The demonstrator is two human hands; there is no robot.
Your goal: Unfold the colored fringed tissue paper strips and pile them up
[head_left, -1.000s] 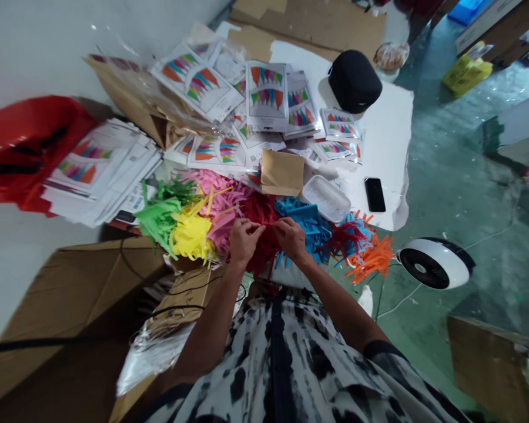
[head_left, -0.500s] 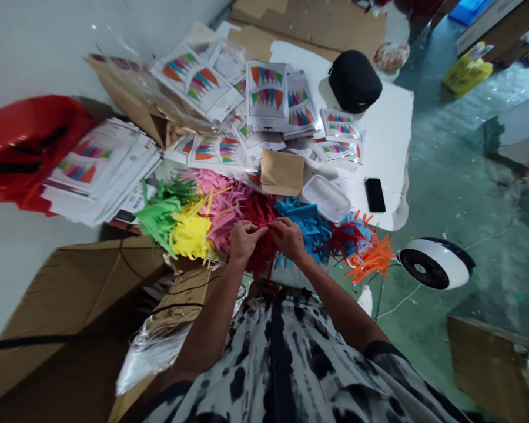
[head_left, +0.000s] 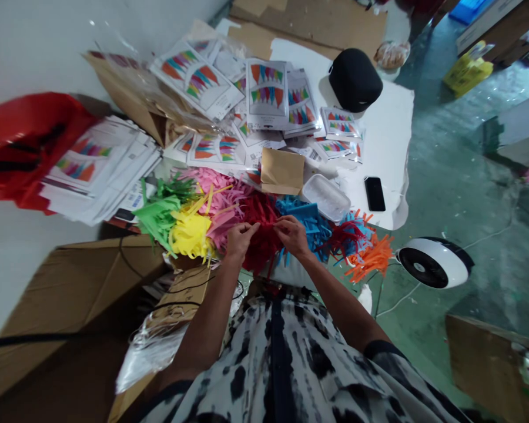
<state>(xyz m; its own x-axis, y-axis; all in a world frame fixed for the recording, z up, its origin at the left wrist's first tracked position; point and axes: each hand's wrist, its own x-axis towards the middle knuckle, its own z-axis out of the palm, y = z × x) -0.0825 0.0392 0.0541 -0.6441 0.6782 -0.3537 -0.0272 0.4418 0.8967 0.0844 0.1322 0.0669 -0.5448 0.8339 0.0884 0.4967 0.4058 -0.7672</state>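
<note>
Green floor point(head_left: 449, 176) is spreading out beside a cluttered white table point(head_left: 388, 135). Red fringe point(head_left: 262, 252) is lying at the near edge, between pink fringe point(head_left: 223, 226) and blue fringe point(head_left: 307, 218). Left hand point(head_left: 241, 239) is pinching the red's upper part, thumb and fingertips nearly together; right hand point(head_left: 294, 236) is pinching opposite, just beside — exact strands too small to tell. It's looking like thin paper: probably very light, soft, limp, easy to tear or tangle. I'm favouring a gentle fingertip hold on the gathered upper part — loose strip ends would likely be slipping or ripping.
</note>
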